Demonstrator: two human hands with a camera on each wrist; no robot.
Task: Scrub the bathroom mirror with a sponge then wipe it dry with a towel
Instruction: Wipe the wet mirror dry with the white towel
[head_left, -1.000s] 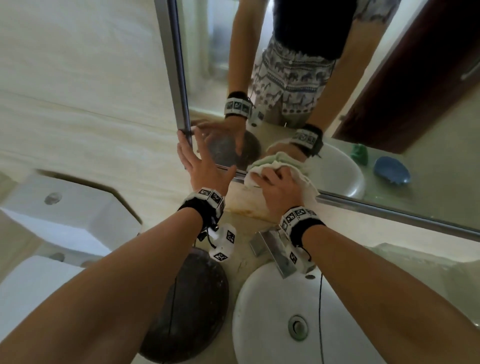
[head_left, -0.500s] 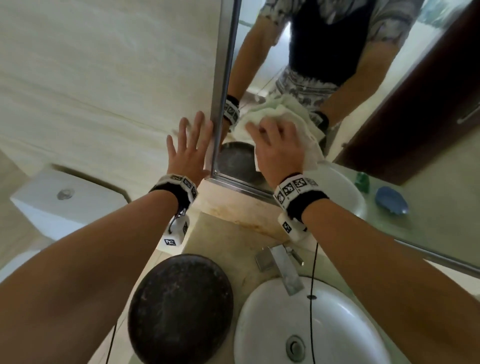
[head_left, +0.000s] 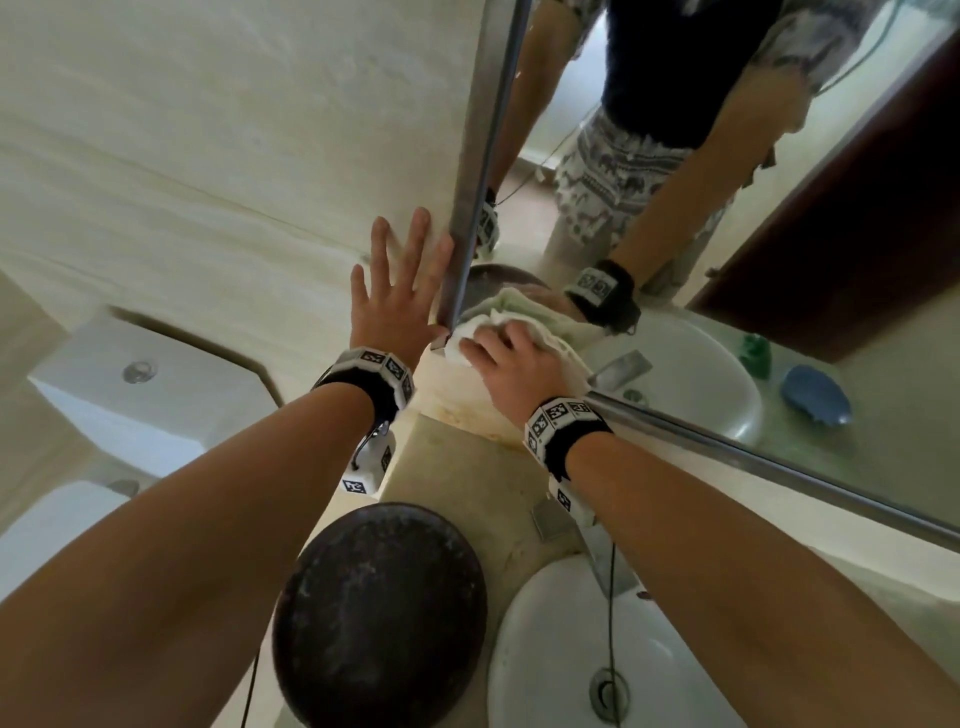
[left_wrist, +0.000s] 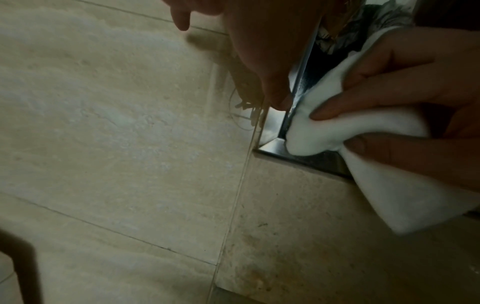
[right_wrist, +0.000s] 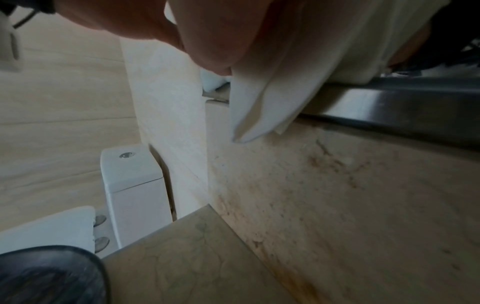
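The mirror (head_left: 779, 270) hangs on the tiled wall in a metal frame (head_left: 478, 171). My right hand (head_left: 514, 364) grips a bunched white towel (head_left: 467, 338) and presses it into the mirror's lower left corner. In the left wrist view the towel (left_wrist: 324, 131) covers the frame corner (left_wrist: 272, 146), with my right fingers (left_wrist: 384, 98) curled over it. A towel corner (right_wrist: 262, 107) hangs below the bottom frame rail (right_wrist: 389, 107). My left hand (head_left: 400, 296) lies flat on the wall tile just left of the frame, fingers spread and holding nothing.
A white basin (head_left: 561, 660) with a faucet (head_left: 597, 561) sits below my right arm. A dark round lid (head_left: 379, 618) stands left of it on the stone counter (head_left: 467, 478). The toilet tank (head_left: 150, 384) is at far left. A green item and a blue dish appear only as reflections.
My right hand has brought the towel down the mirror's left edge into the bottom corner. My left hand has stayed flat on the wall beside the frame.
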